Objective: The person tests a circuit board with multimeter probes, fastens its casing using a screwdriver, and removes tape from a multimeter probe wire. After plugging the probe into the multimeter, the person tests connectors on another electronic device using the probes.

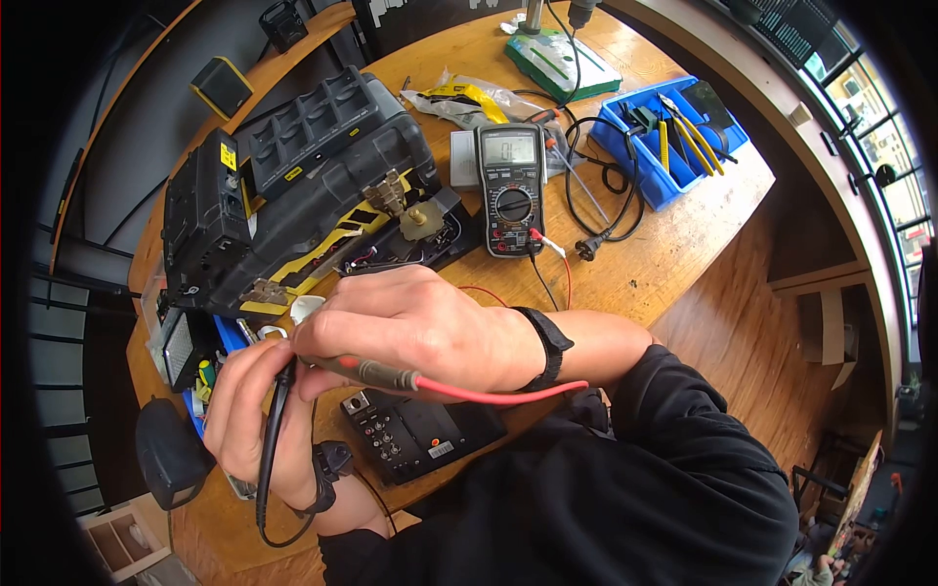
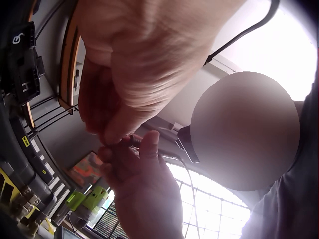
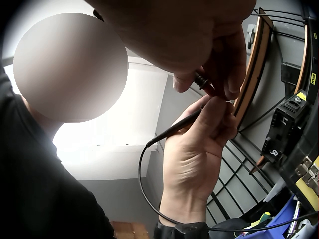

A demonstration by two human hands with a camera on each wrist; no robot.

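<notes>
The left hand (image 1: 252, 415) pinches a black test probe (image 1: 274, 430), its cable looping down past the wrist. Beside it, fingertips close together, the right hand (image 1: 420, 327) holds a red test probe (image 1: 376, 372) with a red lead running back over the forearm. In the right wrist view the black probe (image 3: 180, 124) lies along the left hand's (image 3: 192, 164) thumb, and the red probe (image 3: 208, 88) shows under the right hand's fingers. The probe tips are hidden by the fingers. A multimeter (image 1: 513, 190) with its display on stands behind the hands.
A black toolbox (image 1: 322, 186) fills the table's back left. Below the right hand lies a black device with knobs (image 1: 420, 439). A blue bin (image 1: 664, 186) holds pliers at the right, beside a coiled black cable with a plug (image 1: 588, 248). A black speaker-like object (image 1: 168, 454) is at lower left.
</notes>
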